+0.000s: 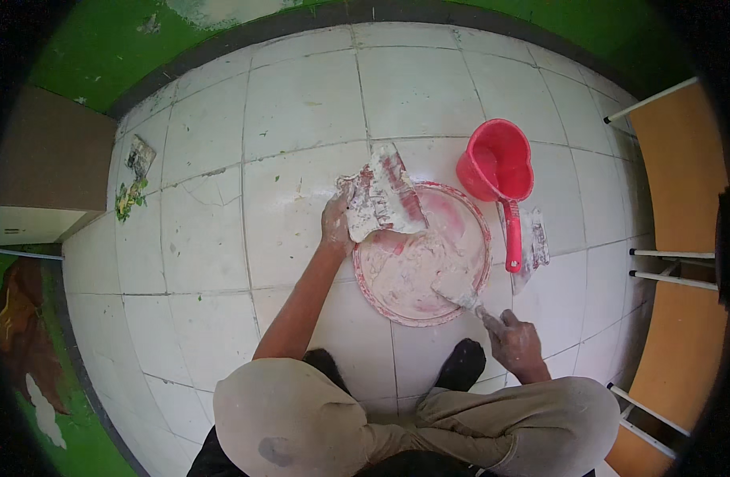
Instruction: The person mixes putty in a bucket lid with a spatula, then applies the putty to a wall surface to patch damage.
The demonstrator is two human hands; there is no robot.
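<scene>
My left hand point(335, 224) grips a flat red spreader point(390, 195) thickly smeared with white putty, held over the far left part of a round red tray point(363, 296). Pale pinkish putty point(413, 266) covers much of the tray's bottom. At the tray's near right side, my right hand point(518, 343) is closed round the handle of a putty knife point(457, 296). The knife's coated blade lies in the putty.
A red dipper point(496, 151) stands right of the tray, its handle toward me. Beside it a putty-stained flat tool point(533, 245) lies on the tiles. Debris point(131, 199) sits far left. Wooden furniture with white legs point(673, 167) borders the right.
</scene>
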